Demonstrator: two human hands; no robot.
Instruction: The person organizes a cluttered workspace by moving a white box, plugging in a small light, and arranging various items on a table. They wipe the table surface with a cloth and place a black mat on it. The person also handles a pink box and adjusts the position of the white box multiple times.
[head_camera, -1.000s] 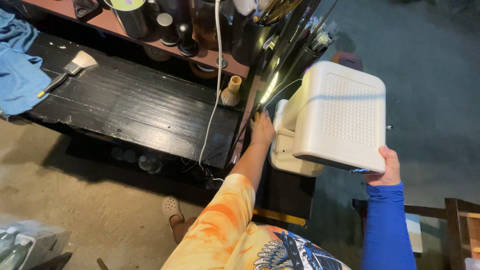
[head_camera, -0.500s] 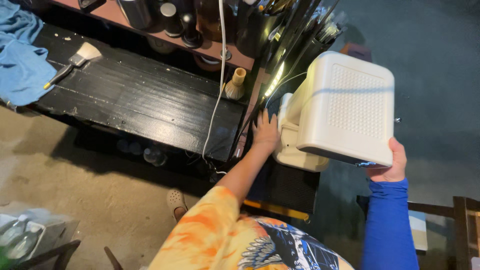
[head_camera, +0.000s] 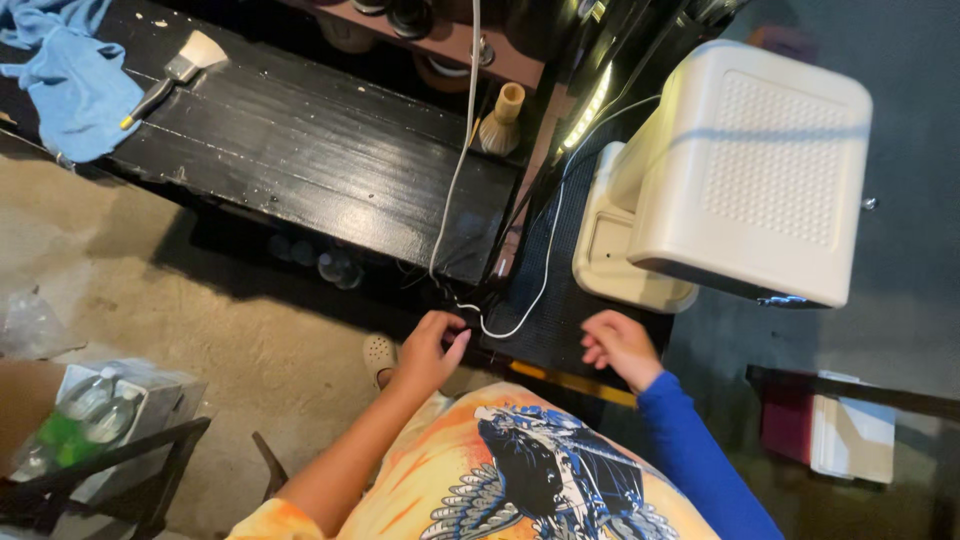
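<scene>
The left hand pinches a white cable at the black bench's near edge; the cable runs away upward. The right hand hovers half-open and empty, just right, below the white machine.

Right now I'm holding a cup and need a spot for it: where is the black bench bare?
The black bench is bare between the scraper near the blue cloth and the white cable. It is crowded near the whisk, cable and white machine, where the left hand and right hand are.
</scene>
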